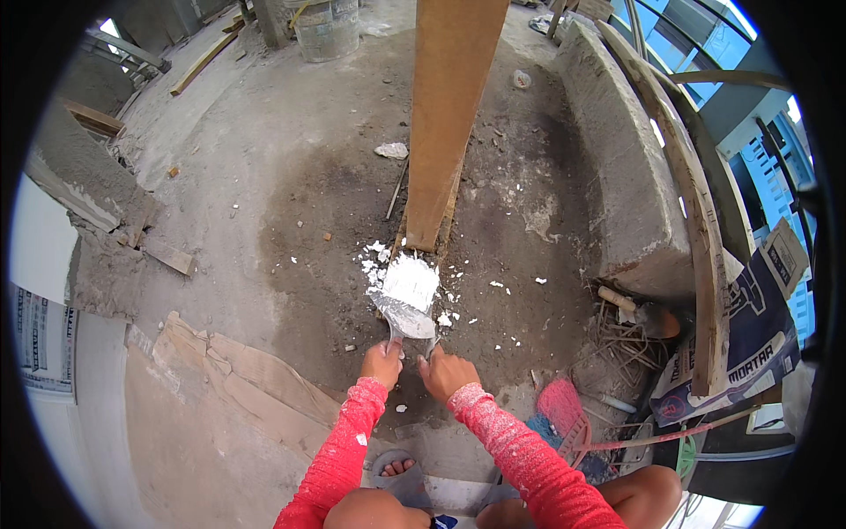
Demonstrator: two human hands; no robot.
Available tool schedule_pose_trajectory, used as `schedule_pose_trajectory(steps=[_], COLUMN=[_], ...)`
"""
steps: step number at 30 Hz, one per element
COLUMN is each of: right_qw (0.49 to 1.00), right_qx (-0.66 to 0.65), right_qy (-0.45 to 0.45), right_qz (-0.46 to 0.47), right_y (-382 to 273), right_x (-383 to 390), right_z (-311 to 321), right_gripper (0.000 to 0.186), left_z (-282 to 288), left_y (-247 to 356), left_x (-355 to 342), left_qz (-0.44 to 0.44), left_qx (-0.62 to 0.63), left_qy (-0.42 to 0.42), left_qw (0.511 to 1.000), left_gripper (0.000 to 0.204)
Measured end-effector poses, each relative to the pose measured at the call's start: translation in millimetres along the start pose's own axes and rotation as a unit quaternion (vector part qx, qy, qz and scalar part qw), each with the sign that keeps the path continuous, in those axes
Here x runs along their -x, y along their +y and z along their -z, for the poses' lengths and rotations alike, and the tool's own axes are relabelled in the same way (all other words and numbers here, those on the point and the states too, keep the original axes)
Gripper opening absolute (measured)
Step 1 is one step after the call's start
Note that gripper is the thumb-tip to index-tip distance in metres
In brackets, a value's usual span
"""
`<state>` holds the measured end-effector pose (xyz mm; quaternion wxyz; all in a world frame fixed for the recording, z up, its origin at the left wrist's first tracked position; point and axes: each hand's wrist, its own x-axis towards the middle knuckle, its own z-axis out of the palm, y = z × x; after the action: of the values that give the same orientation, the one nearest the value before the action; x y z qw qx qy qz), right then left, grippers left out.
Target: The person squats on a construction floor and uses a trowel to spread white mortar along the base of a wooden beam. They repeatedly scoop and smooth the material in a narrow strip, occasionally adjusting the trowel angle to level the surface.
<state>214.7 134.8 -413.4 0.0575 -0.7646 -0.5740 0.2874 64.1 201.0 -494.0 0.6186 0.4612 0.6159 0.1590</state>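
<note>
My left hand [382,363] grips the handle of a metal trowel [404,316] whose blade lies on the concrete floor. Close beside it, my right hand [447,372] is closed around a thin tool at the trowel's right edge; what that tool is I cannot tell. The trowel blade points at a white block of plaster-like material [411,282] lying at the foot of a brown wooden plank [445,115] that rises steeply away from me. White crumbs [374,264] are scattered around the block. Both forearms wear red sleeves dusted white.
A low concrete curb [626,167] runs along the right. A mortar sack [749,326], a pink broom [564,410] and a bundle of wire [621,339] lie at lower right. Torn cardboard [238,379] lies at lower left, a bucket [326,31] stands far back.
</note>
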Motion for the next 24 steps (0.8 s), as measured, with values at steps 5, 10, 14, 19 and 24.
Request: schedule_pose_trajectory(steps=[5,10,14,19,24], right_qw=[0.998,0.999,1.000,1.000,0.999], right_qx=[0.049,-0.001,0.010,-0.015,-0.015], right_qy=[-0.020,-0.024,-0.021,-0.024,0.012], right_qz=[-0.022,0.032,-0.001,0.010,0.048], right_y=[2,3,1,-1,-4], right_x=[2,3,2,-1,-3], right_z=[-1,-6,-6,1,7], right_gripper=[0.043,0.042,0.042,0.042,0.042], left_z=[-5,-1,0,-2,-4], left_y=[-6,-6,-3,5,13], left_x=[-1,-4,-6,1,4], left_qz=[-0.249,-0.165,-0.035,-0.236,-0.114], left_qx=[-0.069,-0.007,-0.066,-0.102,-0.001], left_qy=[0.096,0.039,0.030,0.035,0.042], left_qw=[0.961,0.985,0.997,0.966,0.993], left_gripper=[0.030,0.032,0.030,0.037,0.037])
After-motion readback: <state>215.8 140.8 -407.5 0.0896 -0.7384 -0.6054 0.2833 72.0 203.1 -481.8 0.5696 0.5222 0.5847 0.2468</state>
